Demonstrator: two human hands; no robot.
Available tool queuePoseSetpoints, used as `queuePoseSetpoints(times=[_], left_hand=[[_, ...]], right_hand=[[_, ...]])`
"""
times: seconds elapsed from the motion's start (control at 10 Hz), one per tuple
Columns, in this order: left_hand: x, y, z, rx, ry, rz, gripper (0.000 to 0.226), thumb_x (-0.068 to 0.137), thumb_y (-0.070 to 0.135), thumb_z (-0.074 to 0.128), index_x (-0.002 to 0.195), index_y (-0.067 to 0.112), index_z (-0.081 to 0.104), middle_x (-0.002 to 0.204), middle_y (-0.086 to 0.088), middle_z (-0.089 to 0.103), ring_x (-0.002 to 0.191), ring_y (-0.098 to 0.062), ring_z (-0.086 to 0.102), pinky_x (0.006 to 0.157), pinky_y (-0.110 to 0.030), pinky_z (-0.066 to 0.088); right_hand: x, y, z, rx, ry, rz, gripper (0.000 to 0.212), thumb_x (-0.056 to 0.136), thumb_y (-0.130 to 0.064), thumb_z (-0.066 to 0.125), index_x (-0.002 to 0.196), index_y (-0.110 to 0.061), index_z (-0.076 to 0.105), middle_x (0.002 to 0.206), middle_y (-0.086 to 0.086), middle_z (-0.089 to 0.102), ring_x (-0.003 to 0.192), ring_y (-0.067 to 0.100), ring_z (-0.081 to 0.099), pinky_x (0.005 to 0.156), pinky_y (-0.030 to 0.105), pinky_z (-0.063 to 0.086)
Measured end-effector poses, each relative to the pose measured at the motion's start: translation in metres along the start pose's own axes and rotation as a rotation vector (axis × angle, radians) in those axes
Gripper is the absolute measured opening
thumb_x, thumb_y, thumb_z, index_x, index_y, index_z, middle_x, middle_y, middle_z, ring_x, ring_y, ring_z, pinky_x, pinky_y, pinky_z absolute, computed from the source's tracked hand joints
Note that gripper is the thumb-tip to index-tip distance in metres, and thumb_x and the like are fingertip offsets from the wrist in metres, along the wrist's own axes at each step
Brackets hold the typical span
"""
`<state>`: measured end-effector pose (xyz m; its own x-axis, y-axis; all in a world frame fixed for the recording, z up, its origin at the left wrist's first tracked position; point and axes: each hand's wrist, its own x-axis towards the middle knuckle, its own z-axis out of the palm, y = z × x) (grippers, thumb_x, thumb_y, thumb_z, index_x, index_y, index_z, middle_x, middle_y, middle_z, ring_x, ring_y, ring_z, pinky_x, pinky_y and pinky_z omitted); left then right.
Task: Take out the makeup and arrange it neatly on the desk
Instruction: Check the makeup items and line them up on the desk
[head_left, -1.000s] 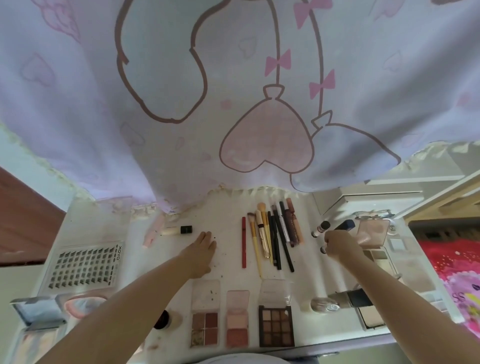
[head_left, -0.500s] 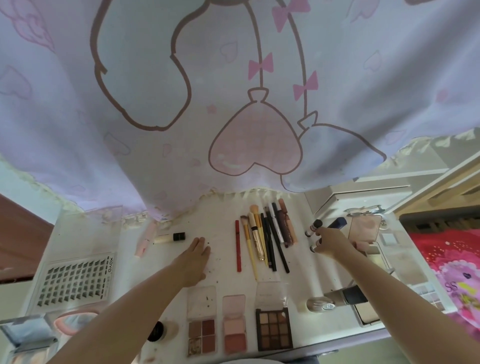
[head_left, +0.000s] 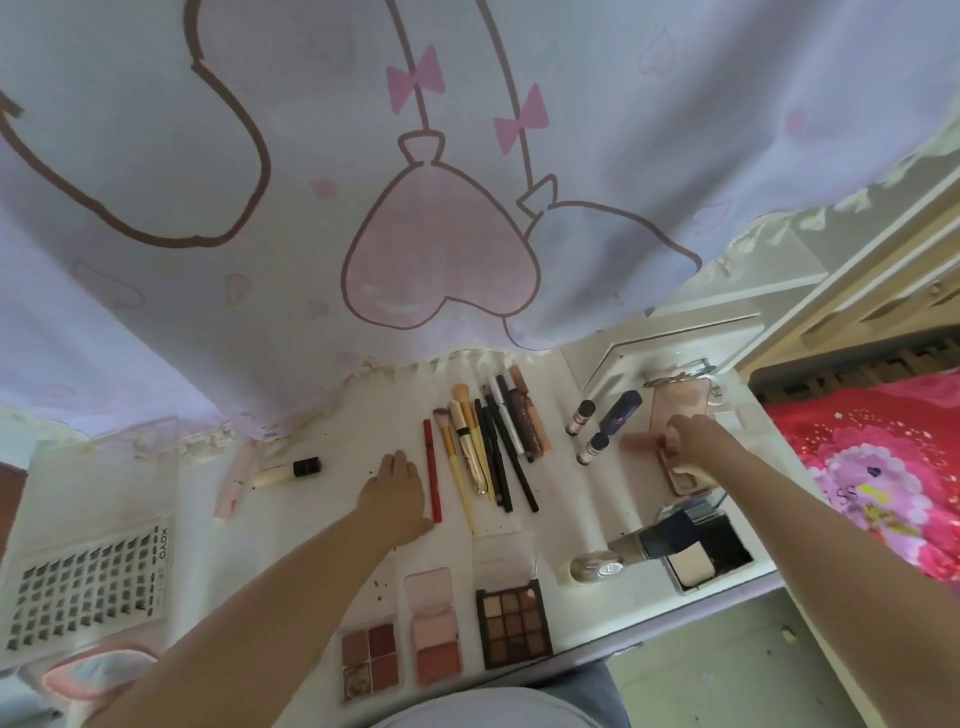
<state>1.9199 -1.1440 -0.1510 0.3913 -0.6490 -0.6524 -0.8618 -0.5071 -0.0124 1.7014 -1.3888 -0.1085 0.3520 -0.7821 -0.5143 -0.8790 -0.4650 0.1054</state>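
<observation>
Makeup is laid out on the white surface (head_left: 322, 525): brushes and pencils (head_left: 485, 447) in a row at centre, three palettes (head_left: 447, 631) along the near edge. Left hand (head_left: 397, 491) is rested flat, fingers straight, just beside a red pencil (head_left: 431, 470). Right hand (head_left: 688, 441) is curled over a pink compact (head_left: 675, 410) at right; whether it is gripped cannot be told. Two small bottles (head_left: 587, 431) are placed near it.

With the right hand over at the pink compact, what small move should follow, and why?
Probably lift the small pink item that the right hand seems to pinch beside the pink compact and lay it in line with the two small bottles. The pencils and brushes already lie in a row, and the left hand rests flat on the desk.
</observation>
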Motion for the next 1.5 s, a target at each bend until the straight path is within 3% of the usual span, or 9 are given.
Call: queuePoseSetpoints(times=[0.2, 0.3, 0.5, 0.6, 0.9, 1.2, 1.4, 1.5], left_hand=[[0.003, 0.005, -0.002, 0.031, -0.094, -0.025, 0.090, 0.092, 0.038, 0.050, 0.143, -0.007, -0.008, 0.152, -0.023, -0.014, 0.143, -0.034, -0.008, 0.117, -0.040, 0.017], [0.004, 0.005, -0.001, 0.031, -0.098, -0.020, 0.089, 0.092, 0.036, 0.050, 0.142, -0.008, -0.008, 0.152, -0.024, -0.015, 0.143, -0.035, -0.009, 0.117, -0.041, 0.017], [0.003, -0.001, 0.004, 0.021, -0.067, 0.020, 0.088, 0.092, 0.038, 0.048, 0.143, -0.006, -0.009, 0.152, -0.023, -0.017, 0.143, -0.034, -0.012, 0.119, -0.039, 0.008], [0.003, -0.007, 0.011, 0.018, -0.066, 0.041, 0.086, 0.095, 0.041, 0.041, 0.143, -0.004, -0.014, 0.151, -0.021, -0.022, 0.142, -0.032, -0.016, 0.119, -0.039, 0.002], [0.001, -0.015, 0.026, 0.038, -0.020, 0.075, 0.078, 0.096, 0.050, 0.021, 0.141, 0.002, -0.022, 0.149, -0.017, -0.029, 0.140, -0.028, -0.024, 0.116, -0.037, -0.009], [0.001, -0.019, 0.033, 0.004, 0.029, 0.090, 0.079, 0.096, 0.052, 0.021, 0.142, 0.004, -0.021, 0.150, -0.015, -0.029, 0.140, -0.026, -0.024, 0.115, -0.035, -0.012], [0.002, -0.020, 0.034, -0.007, 0.040, 0.102, 0.078, 0.095, 0.052, 0.020, 0.142, 0.004, -0.021, 0.150, -0.015, -0.029, 0.141, -0.026, -0.024, 0.115, -0.035, -0.012], [0.002, -0.020, 0.035, -0.015, 0.044, 0.103, 0.078, 0.095, 0.052, 0.021, 0.143, 0.005, -0.021, 0.150, -0.014, -0.028, 0.141, -0.025, -0.024, 0.115, -0.035, -0.012]], right_hand=[[0.017, 0.000, 0.012, 0.019, 0.030, -0.017, 0.030, 0.092, -0.014, 0.041, 0.118, -0.004, 0.053, 0.118, 0.017, 0.054, 0.100, 0.029, 0.053, 0.081, 0.030, 0.042], [0.018, 0.001, 0.012, 0.060, 0.043, 0.000, 0.031, 0.094, -0.016, 0.036, 0.116, -0.007, 0.056, 0.120, 0.013, 0.056, 0.110, 0.029, 0.053, 0.090, 0.033, 0.045], [0.005, -0.007, -0.007, 0.211, 0.128, -0.136, 0.032, 0.086, -0.017, 0.056, 0.118, -0.010, 0.057, 0.119, 0.013, 0.053, 0.108, 0.026, 0.052, 0.084, 0.029, 0.041], [0.004, -0.015, -0.005, 0.208, 0.144, -0.161, 0.038, 0.085, -0.017, 0.058, 0.121, -0.006, 0.055, 0.121, 0.014, 0.054, 0.116, 0.026, 0.048, 0.091, 0.029, 0.039], [0.000, -0.028, 0.002, 0.327, 0.265, -0.131, 0.032, 0.084, -0.012, 0.059, 0.112, 0.002, 0.059, 0.114, 0.021, 0.056, 0.108, 0.031, 0.053, 0.089, 0.032, 0.040], [-0.007, -0.031, -0.001, 0.268, 0.227, -0.135, 0.027, 0.085, -0.016, 0.058, 0.109, -0.007, 0.065, 0.109, 0.016, 0.059, 0.105, 0.027, 0.054, 0.088, 0.030, 0.040], [-0.016, -0.038, -0.002, 0.286, 0.207, -0.131, 0.033, 0.085, -0.012, 0.057, 0.118, -0.004, 0.057, 0.117, 0.019, 0.056, 0.110, 0.031, 0.052, 0.091, 0.032, 0.040], [-0.018, -0.040, -0.002, 0.328, 0.184, -0.125, 0.052, 0.084, -0.011, 0.058, 0.134, -0.007, 0.042, 0.130, 0.020, 0.048, 0.113, 0.033, 0.051, 0.094, 0.034, 0.040]])
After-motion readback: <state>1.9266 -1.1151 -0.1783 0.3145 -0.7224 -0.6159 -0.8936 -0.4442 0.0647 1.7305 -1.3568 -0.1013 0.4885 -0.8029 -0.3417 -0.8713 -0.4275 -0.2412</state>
